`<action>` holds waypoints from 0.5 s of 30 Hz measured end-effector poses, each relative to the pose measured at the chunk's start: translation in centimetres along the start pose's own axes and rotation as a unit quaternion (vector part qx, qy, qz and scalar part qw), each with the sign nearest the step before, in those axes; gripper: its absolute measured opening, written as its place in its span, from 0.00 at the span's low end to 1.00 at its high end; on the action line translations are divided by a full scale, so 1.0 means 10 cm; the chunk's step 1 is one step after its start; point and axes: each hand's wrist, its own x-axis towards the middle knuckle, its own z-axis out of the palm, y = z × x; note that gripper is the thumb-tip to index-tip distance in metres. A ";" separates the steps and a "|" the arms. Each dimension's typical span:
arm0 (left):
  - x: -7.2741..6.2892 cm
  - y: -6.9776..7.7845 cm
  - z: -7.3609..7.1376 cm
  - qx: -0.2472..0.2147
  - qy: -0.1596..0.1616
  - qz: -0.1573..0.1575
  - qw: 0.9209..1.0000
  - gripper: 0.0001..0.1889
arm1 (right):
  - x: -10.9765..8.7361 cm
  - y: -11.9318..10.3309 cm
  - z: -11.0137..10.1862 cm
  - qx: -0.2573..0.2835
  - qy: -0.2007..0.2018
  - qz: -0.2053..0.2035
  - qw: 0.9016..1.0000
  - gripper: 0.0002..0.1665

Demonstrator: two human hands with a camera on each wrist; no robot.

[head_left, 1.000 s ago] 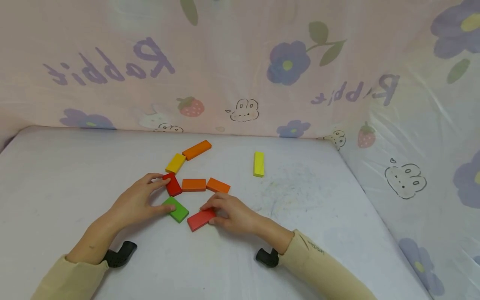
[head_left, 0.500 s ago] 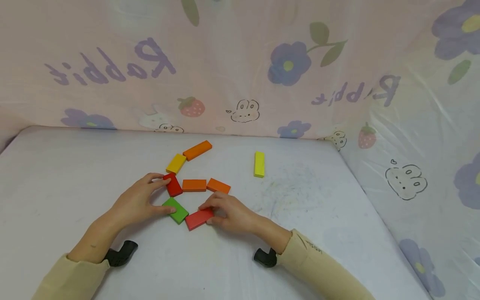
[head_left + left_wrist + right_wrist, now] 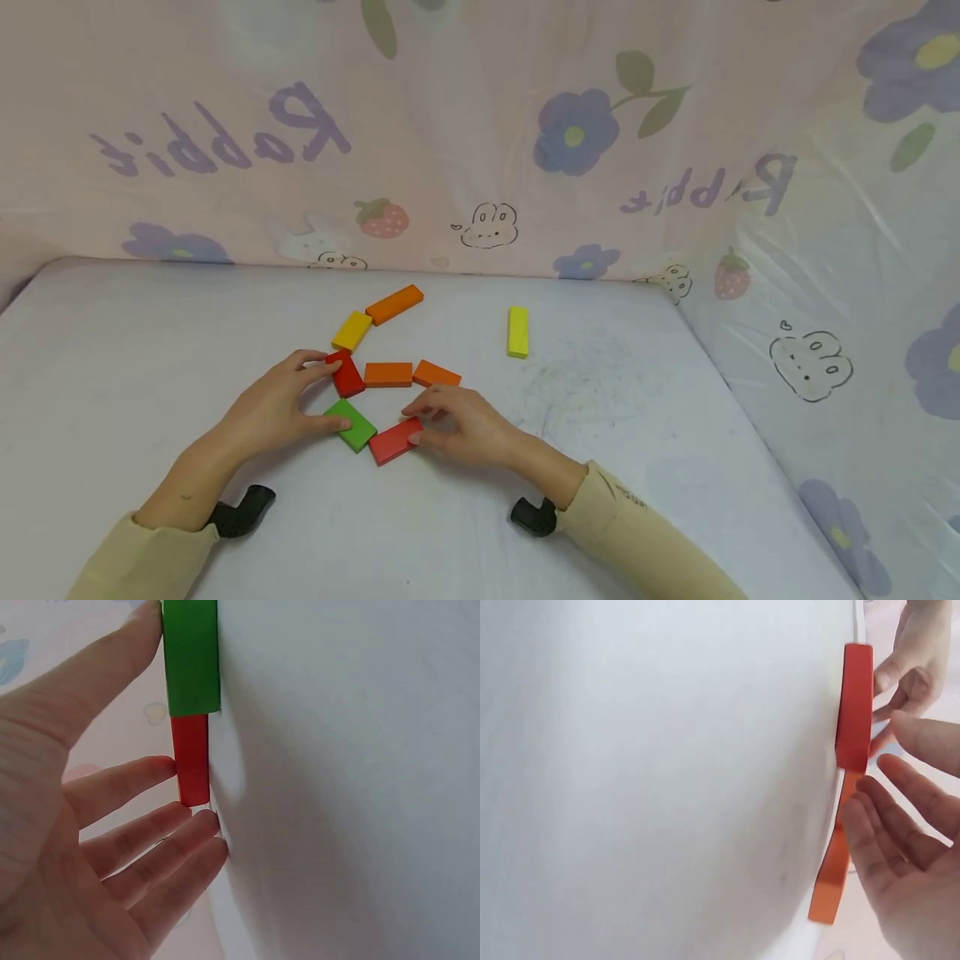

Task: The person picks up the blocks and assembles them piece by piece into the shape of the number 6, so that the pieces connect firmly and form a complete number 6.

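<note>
My left hand (image 3: 273, 408) rests its thumb on a green block (image 3: 351, 426) and its index finger on a dark red block (image 3: 345, 374). Its fingers are spread, as the left wrist view also shows with the green block (image 3: 192, 656) nearer and the red one (image 3: 192, 759) beyond. My right hand (image 3: 465, 429) is at the right end of a light red block (image 3: 392, 442), thumb tip overlapping it. In the right wrist view its fingers are spread beside that block (image 3: 855, 705), not wrapped round it. The light red block's left end meets the green block's lower right corner.
Two orange blocks (image 3: 387, 375) (image 3: 437, 373) run rightward from the dark red block. A yellow-orange block (image 3: 352, 332) and a longer orange block (image 3: 395, 305) curve up behind it. A bright yellow block (image 3: 517, 332) lies apart, farther right. Patterned cloth (image 3: 450, 142) walls the white table's back.
The light red block has slid slightly left until it meets the green block. My right hand's fingers have since loosened from it. My left hand has stayed in place.
</note>
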 end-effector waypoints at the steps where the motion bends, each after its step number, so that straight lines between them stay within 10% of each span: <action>1: 0.00 0.00 0.00 0.000 0.000 0.001 1.000 0.40 | -0.01 0.01 -0.01 0.003 0.007 0.005 1.000 0.17; 15: 0.00 -0.01 0.00 -0.003 0.001 0.006 1.000 0.40 | -0.03 0.08 -0.14 -0.016 0.153 0.065 0.986 0.12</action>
